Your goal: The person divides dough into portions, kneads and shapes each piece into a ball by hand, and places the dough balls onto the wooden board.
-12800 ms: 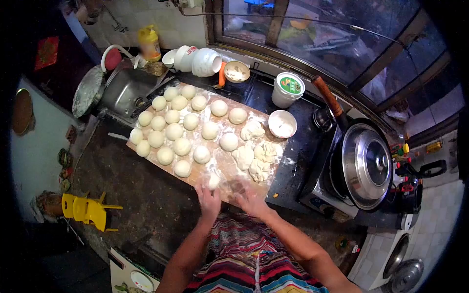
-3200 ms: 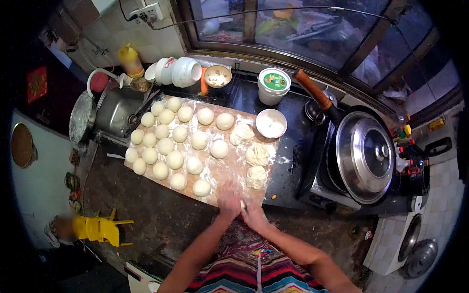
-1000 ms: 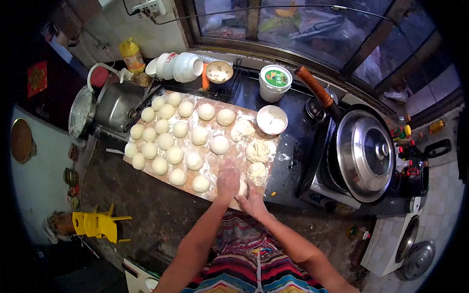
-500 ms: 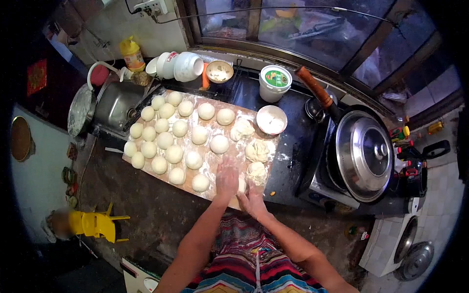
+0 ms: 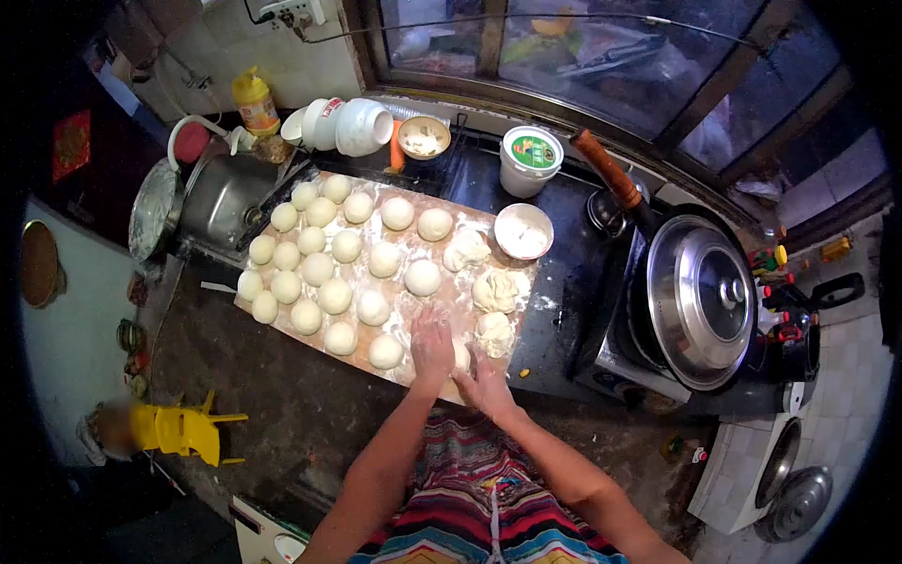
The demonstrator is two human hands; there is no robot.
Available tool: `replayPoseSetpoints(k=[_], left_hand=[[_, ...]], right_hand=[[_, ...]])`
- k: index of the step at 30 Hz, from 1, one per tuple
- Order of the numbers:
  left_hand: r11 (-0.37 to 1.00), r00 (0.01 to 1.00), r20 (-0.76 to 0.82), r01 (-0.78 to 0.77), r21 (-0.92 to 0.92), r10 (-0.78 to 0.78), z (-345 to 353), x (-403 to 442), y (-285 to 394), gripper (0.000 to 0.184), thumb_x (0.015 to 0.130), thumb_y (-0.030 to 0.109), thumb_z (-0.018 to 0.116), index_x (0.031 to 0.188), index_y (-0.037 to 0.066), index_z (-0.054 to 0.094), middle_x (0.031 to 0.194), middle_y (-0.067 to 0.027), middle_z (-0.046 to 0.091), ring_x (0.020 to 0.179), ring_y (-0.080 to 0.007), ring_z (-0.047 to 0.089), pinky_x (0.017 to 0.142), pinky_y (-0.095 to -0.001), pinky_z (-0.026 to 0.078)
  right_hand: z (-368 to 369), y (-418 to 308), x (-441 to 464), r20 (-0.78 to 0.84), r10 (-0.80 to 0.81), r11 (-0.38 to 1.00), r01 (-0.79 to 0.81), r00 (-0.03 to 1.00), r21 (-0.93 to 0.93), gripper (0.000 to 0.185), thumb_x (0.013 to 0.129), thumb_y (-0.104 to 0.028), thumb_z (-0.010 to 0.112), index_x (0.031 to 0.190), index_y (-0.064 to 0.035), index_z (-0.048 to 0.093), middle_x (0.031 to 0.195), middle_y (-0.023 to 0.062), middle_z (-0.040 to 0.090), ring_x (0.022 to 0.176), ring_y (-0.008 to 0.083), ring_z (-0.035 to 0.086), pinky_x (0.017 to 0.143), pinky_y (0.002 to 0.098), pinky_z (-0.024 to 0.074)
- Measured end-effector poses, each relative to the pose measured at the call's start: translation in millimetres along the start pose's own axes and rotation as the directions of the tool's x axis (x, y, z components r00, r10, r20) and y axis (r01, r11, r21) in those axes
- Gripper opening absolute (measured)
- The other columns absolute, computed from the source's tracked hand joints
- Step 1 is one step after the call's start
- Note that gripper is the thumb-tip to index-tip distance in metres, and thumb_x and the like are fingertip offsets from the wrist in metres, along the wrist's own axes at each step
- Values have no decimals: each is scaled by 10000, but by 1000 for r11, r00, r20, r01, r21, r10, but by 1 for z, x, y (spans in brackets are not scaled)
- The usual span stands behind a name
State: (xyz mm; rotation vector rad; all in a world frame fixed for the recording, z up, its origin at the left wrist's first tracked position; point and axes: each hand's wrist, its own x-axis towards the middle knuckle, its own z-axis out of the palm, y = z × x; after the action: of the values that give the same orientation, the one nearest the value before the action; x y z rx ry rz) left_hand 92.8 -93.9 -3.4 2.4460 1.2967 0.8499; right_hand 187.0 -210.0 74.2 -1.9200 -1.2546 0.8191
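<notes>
A small piece of dough (image 5: 461, 356) sits between my two hands near the front edge of a floured wooden board (image 5: 399, 329). My left hand (image 5: 432, 346) lies along its left side, fingers stretched forward and flour on them. On the other side my right hand (image 5: 485, 383) curves round the dough, thumb and fingers on it; part of the piece is hidden. Several smooth round dough balls (image 5: 335, 296) cover the left and middle of the board. Along the right edge lie three rougher dough lumps (image 5: 494, 291). A white bowl of flour (image 5: 522, 231) stands at the board's back right corner.
To the right, a lidded wok (image 5: 700, 291) with a wooden handle sits on the stove. A white tub (image 5: 531, 162) and stacked bowls (image 5: 362, 130) stand behind the board. The sink (image 5: 221, 202) is at left; a yellow chair (image 5: 188, 430) stands on the floor.
My left hand has shifted very slightly, and the dough between my hands shows a little less. Everything else on the board stays in place.
</notes>
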Motion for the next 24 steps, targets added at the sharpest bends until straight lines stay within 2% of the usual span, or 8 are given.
replayPoseSetpoints(k=[3, 6, 10, 13, 16, 20, 23, 24], left_hand=[[997, 887, 462, -9, 74, -26, -34, -17, 34, 275, 900, 120, 446, 1027, -60, 610, 1177, -260, 582, 1168, -380, 513, 1039, -481, 343], [865, 928, 325, 308, -395, -182, -33, -44, 32, 292, 892, 136, 453, 1037, -62, 610, 1156, -254, 593, 1175, -383, 506, 1022, -483, 353], [987, 992, 91, 102, -122, -91, -46, -20, 13, 344, 916, 174, 436, 1117, -61, 587, 1176, -270, 575, 1213, -384, 474, 1040, -487, 336], [980, 977, 85, 193, 43, -196, -29, -49, 22, 368, 908, 183, 477, 1185, -48, 552, 1256, -275, 518, 1262, -382, 424, 1052, -483, 328], [978, 991, 72, 124, -169, -113, -69, -74, 73, 417, 855, 140, 568, 1233, -29, 516, 1304, -270, 468, 1268, -401, 399, 1053, -476, 331], [825, 897, 296, 426, -372, -330, -76, -73, 63, 492, 777, 62, 661, 1240, -10, 512, 1311, -260, 448, 1234, -424, 407, 1056, -476, 329], [966, 982, -46, 171, -196, -183, -75, -28, 31, 449, 795, 105, 650, 1209, -25, 536, 1312, -254, 453, 1235, -414, 417, 1050, -482, 332], [990, 994, 11, 109, -86, -109, -74, -13, 22, 421, 807, 124, 636, 1188, -32, 547, 1304, -256, 462, 1236, -413, 420, 1048, -482, 334]], right_hand=[[-5, 4, -3, 106, 12, 999, -8, 994, -31, 518, 840, -203, 629, 1288, -2, 462, 1063, 297, 597, 958, 432, 608, 821, 450, 486], [-2, 8, -13, -2, -479, 858, 468, 878, -213, 449, 844, -180, 608, 1244, -15, 486, 979, 276, 613, 874, 430, 621, 753, 468, 496], [-7, -28, 22, 380, -66, 974, 142, 923, -176, 362, 836, -143, 600, 1158, -15, 496, 997, 272, 597, 908, 444, 589, 761, 508, 472], [-17, -21, 12, 314, -118, 981, 160, 942, -110, 373, 846, -141, 597, 1183, -23, 489, 1065, 273, 583, 982, 442, 575, 808, 503, 471], [-22, -4, -29, 135, -139, 990, 142, 981, -6, 368, 856, -127, 590, 1197, -28, 492, 1103, 257, 581, 1015, 438, 575, 848, 480, 479], [-30, -8, -30, 258, -83, 981, 33, 963, 193, 428, 886, -184, 572, 1276, -35, 482, 1169, 269, 550, 1121, 427, 530, 975, 442, 420], [-40, -11, -4, 1, -44, 999, 44, 999, 7, 426, 857, -135, 603, 1251, -30, 482, 1151, 227, 571, 1042, 382, 581, 893, 418, 481], [-46, -16, 7, -107, 37, 998, -43, 994, -54, 441, 851, -154, 615, 1256, -31, 488, 1140, 226, 577, 1042, 378, 580, 894, 418, 480]])
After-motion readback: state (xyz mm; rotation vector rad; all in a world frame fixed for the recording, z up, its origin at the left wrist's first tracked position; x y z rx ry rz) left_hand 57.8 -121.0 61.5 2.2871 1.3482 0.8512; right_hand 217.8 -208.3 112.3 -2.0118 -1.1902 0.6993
